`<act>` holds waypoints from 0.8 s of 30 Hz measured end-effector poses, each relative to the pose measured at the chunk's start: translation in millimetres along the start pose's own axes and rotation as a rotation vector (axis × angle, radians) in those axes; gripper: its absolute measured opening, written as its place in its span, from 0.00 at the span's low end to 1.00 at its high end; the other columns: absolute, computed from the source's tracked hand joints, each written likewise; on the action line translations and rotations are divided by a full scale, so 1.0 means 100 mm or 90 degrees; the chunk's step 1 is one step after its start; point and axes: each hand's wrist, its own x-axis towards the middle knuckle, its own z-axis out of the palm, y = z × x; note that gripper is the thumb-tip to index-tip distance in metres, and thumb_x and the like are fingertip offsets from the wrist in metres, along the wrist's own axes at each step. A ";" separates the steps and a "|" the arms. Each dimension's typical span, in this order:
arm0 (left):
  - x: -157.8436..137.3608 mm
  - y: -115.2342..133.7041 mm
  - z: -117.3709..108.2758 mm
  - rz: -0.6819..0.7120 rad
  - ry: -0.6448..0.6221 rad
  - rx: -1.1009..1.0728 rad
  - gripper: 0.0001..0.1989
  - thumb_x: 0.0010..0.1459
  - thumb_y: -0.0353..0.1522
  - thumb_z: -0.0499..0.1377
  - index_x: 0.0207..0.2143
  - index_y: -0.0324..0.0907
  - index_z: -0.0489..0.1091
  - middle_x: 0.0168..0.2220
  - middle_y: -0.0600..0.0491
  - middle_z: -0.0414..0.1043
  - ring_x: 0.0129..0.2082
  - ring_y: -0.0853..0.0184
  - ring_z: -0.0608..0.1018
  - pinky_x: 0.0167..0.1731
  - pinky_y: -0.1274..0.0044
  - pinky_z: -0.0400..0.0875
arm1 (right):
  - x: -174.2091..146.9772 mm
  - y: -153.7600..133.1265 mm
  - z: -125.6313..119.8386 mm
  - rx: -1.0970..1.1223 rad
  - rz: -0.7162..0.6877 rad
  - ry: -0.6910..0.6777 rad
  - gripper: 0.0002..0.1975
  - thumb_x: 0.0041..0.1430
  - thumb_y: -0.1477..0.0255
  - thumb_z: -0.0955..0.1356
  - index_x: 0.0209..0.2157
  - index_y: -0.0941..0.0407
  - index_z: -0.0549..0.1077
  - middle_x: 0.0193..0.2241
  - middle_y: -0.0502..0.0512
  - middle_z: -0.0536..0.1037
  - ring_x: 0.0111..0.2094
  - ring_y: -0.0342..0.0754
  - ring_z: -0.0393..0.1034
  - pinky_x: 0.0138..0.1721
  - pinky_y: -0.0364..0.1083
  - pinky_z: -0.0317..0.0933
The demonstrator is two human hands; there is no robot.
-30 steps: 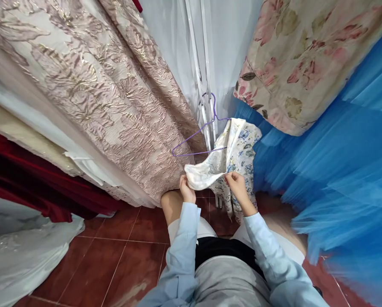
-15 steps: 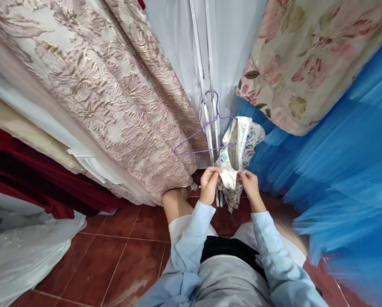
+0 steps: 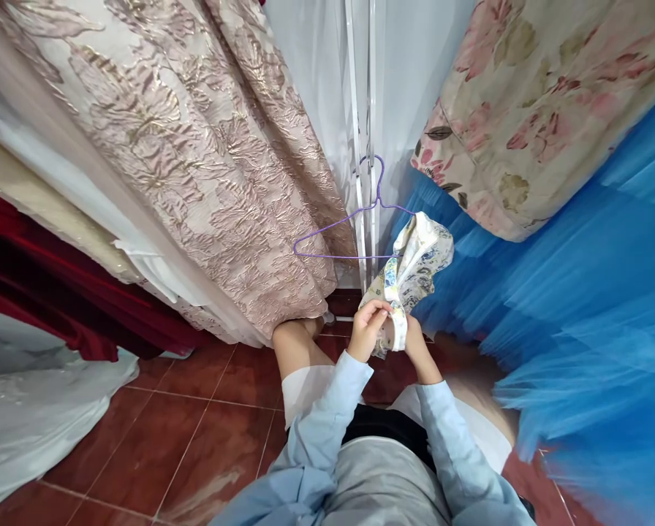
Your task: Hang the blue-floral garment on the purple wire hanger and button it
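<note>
A white garment (image 3: 427, 252) with blue and yellow flowers hangs from the right side of a purple hanger (image 3: 332, 256). The hanger's left side is bare. My left hand (image 3: 365, 332) pinches the garment's pale edge band from the left, thumb and fingers together. My right hand (image 3: 417, 343) grips the same part from the right, with its fingertips hidden behind the cloth. Between the hands the band bends down in a narrow loop. The hanger's hook is around or beside one of the white rails; I cannot tell which.
White upright rails (image 3: 363, 109) stand ahead before a white drape. A pink and gold brocade gown (image 3: 157, 146) hangs on the left, with dark red cloth (image 3: 42, 292) beyond it. To the right are a flowered dress (image 3: 525, 124) and blue tulle (image 3: 580, 292). Red tiles (image 3: 207, 438) cover the floor.
The part of the garment between my hands has come lower and turned into a narrow loop. My right hand has moved slightly down and left, its fingers now behind the cloth.
</note>
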 end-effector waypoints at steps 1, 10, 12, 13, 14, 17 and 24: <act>-0.01 0.02 -0.03 -0.001 0.010 -0.009 0.14 0.59 0.44 0.65 0.35 0.42 0.75 0.36 0.50 0.75 0.38 0.63 0.76 0.43 0.73 0.72 | -0.04 -0.07 -0.02 0.003 0.002 0.046 0.17 0.54 0.57 0.70 0.37 0.56 0.76 0.32 0.59 0.81 0.34 0.56 0.74 0.36 0.53 0.69; -0.07 0.39 0.03 0.183 -0.014 0.103 0.10 0.66 0.39 0.61 0.35 0.42 0.74 0.38 0.49 0.74 0.42 0.63 0.77 0.47 0.73 0.72 | -0.32 -0.97 -0.34 0.153 -0.035 -0.251 0.21 0.69 0.55 0.61 0.46 0.54 0.77 0.41 0.58 0.79 0.43 0.56 0.72 0.50 0.52 0.65; 0.02 0.40 0.04 0.228 -0.025 0.140 0.10 0.69 0.38 0.58 0.39 0.42 0.74 0.42 0.47 0.75 0.47 0.62 0.77 0.51 0.71 0.71 | -0.34 -1.05 -0.39 0.159 -0.023 -0.294 0.20 0.66 0.54 0.66 0.49 0.54 0.75 0.42 0.56 0.78 0.44 0.55 0.71 0.49 0.51 0.65; 0.10 0.39 0.04 0.240 -0.038 0.166 0.11 0.70 0.39 0.56 0.42 0.43 0.75 0.46 0.46 0.75 0.51 0.61 0.76 0.54 0.69 0.70 | -0.34 -1.05 -0.40 0.149 -0.015 -0.293 0.20 0.63 0.55 0.69 0.50 0.54 0.74 0.42 0.55 0.78 0.42 0.54 0.71 0.46 0.49 0.66; 0.19 0.36 0.04 0.244 -0.057 0.200 0.13 0.70 0.40 0.54 0.45 0.43 0.74 0.50 0.45 0.74 0.55 0.60 0.75 0.59 0.67 0.67 | -0.33 -1.05 -0.41 0.134 -0.007 -0.282 0.21 0.60 0.57 0.72 0.49 0.54 0.73 0.40 0.54 0.77 0.41 0.52 0.70 0.44 0.48 0.65; 0.54 0.20 0.10 0.220 -0.165 0.308 0.19 0.72 0.43 0.51 0.56 0.44 0.72 0.63 0.43 0.67 0.66 0.57 0.66 0.68 0.63 0.55 | -0.31 -0.97 -0.46 0.069 -0.010 -0.229 0.20 0.56 0.64 0.75 0.47 0.54 0.71 0.37 0.50 0.74 0.38 0.49 0.67 0.42 0.46 0.63; 1.25 -0.23 0.51 0.182 -0.443 0.507 0.26 0.70 0.37 0.53 0.67 0.41 0.62 0.71 0.42 0.56 0.72 0.58 0.59 0.70 0.67 0.52 | -0.31 -0.85 -0.61 0.003 -0.024 -0.211 0.10 0.60 0.69 0.68 0.44 0.55 0.70 0.34 0.49 0.72 0.36 0.49 0.65 0.41 0.46 0.61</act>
